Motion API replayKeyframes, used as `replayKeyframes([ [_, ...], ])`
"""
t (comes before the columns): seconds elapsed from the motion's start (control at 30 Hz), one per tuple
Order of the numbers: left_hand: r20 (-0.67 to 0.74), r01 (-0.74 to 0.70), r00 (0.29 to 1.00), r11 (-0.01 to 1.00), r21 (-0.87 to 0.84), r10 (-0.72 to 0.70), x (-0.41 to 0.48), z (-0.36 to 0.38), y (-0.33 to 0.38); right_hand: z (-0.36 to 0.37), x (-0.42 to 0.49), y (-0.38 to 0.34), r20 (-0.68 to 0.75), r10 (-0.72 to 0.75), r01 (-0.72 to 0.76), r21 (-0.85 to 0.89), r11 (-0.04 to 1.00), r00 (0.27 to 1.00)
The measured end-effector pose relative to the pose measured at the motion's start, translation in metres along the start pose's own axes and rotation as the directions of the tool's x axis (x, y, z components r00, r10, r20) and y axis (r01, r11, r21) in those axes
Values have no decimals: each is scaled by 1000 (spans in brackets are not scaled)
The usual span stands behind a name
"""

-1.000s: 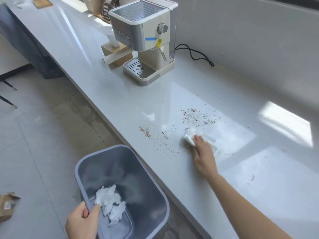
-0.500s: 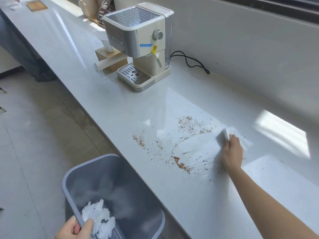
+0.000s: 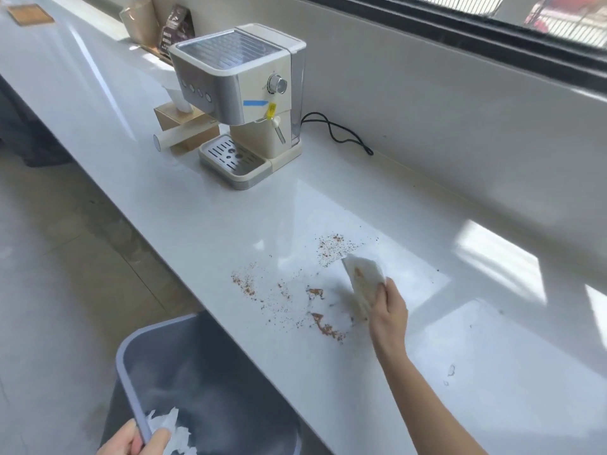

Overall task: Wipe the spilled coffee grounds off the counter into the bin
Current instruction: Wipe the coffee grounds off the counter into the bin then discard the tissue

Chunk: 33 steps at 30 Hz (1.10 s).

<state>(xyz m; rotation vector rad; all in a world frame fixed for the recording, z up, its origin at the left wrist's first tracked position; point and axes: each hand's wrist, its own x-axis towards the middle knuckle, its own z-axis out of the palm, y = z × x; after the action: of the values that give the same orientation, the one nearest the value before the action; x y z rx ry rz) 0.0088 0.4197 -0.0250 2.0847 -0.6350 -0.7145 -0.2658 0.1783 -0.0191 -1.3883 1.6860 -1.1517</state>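
You're working in bright daylight from the dark-framed window (image 3: 512, 31) at the upper right of the frame. It throws hard sunlit patches across the glossy white stone counter (image 3: 492, 267) at right and a long streak of glare toward the upper left. The cream and silver espresso machine (image 3: 239, 103) reads sharp. Toward the lower edge the picture softens, and the counter's lines bow with wide-angle distortion.

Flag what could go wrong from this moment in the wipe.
1. The bin sits left of the main grounds; a straight sweep off the counter edge may drop them on the floor.
2. The tissue is already stained and may smear.
3. The patch of grounds behind the tissue could be missed.
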Motion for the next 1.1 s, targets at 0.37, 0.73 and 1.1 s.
replayKeyframes([
  [0.37, -31, 93, 995, 995, 33, -92, 10, -2, 3, -55, 4, 59, -112, 207, -228, -238, 944, 972],
  [0.73, 67, 138, 988, 990, -11, -137, 16, -13, 23, 31, -88, 7, -71, 234, -236, -13, 972, 970],
  [1.1, 37, 132, 991, 991, 2, -131, 15, -12, 27, -146, 35, 74, -159, 103, -185, -678, 712, 982],
])
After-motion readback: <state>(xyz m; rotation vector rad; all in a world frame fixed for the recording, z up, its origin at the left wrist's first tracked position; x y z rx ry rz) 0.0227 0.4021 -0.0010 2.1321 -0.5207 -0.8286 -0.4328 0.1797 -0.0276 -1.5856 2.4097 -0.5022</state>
